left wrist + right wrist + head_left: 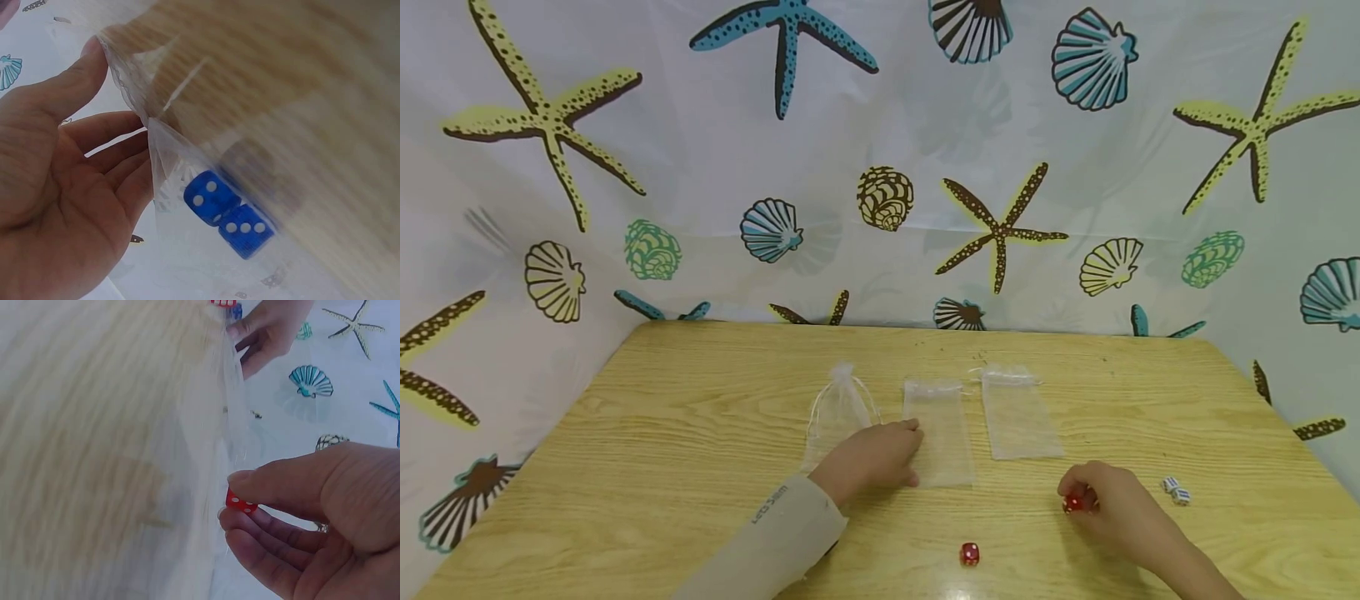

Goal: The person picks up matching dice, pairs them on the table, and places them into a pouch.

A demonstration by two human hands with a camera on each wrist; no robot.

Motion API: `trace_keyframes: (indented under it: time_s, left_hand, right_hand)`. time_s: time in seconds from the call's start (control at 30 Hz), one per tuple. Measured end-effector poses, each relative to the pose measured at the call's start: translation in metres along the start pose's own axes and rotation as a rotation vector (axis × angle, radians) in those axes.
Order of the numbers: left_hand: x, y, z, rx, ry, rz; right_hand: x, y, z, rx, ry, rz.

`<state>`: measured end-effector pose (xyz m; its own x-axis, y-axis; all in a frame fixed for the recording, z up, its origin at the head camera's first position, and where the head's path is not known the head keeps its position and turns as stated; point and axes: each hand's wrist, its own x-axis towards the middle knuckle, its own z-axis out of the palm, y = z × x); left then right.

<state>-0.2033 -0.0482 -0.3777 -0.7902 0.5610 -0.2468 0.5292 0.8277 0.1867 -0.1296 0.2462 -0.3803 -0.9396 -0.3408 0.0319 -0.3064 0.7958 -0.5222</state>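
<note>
My left hand (pixel 880 454) lies at the left edge of the middle sheer white drawstring bag (pixel 943 442), thumb and fingers spread apart. In the left wrist view its thumb touches the sheer fabric edge. Two blue dice (pixel 228 212) show near that fabric; whether they are inside a bag I cannot tell. My right hand (pixel 1112 508) pinches a red die (pixel 241 502) between thumb and fingers, just above the table. Another red die (pixel 970 554) rests on the table between the hands, nearer the front.
A gathered sheer bag (pixel 842 408) lies left, partly behind the left hand, and a flat one (pixel 1021 417) lies right. Two white dice with blue markings (pixel 1176 492) sit right of the right hand. A patterned cloth (pixel 880 275) stands behind the wooden table (pixel 662 433).
</note>
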Motion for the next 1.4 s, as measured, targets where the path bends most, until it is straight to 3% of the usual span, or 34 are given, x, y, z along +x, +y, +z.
trace_keyframes:
  time_s: [0.27, 0.53, 0.93, 1.17, 1.4]
  left_hand:
    - [0.0, 0.0, -0.001, -0.005, 0.001, -0.001]
    - [-0.002, 0.001, -0.001, -0.01, 0.009, -0.005]
    - [0.0, 0.0, 0.002, -0.02, -0.003, -0.009]
    - [0.001, 0.0, 0.0, -0.02, -0.009, -0.019]
    - [0.0, 0.001, -0.001, -0.001, 0.039, -0.018]
  right_hand:
    - [0.003, -0.024, 0.016, 0.04, -0.015, -0.062]
    - [0.003, -0.051, 0.031, 0.097, -0.15, -0.081]
    - [0.008, -0.058, 0.044, 0.152, -0.197, -0.175]
    - [0.01, -0.055, 0.044, 0.171, -0.245, -0.153]
    - [0.009, -0.052, 0.03, 0.15, -0.292, -0.067]
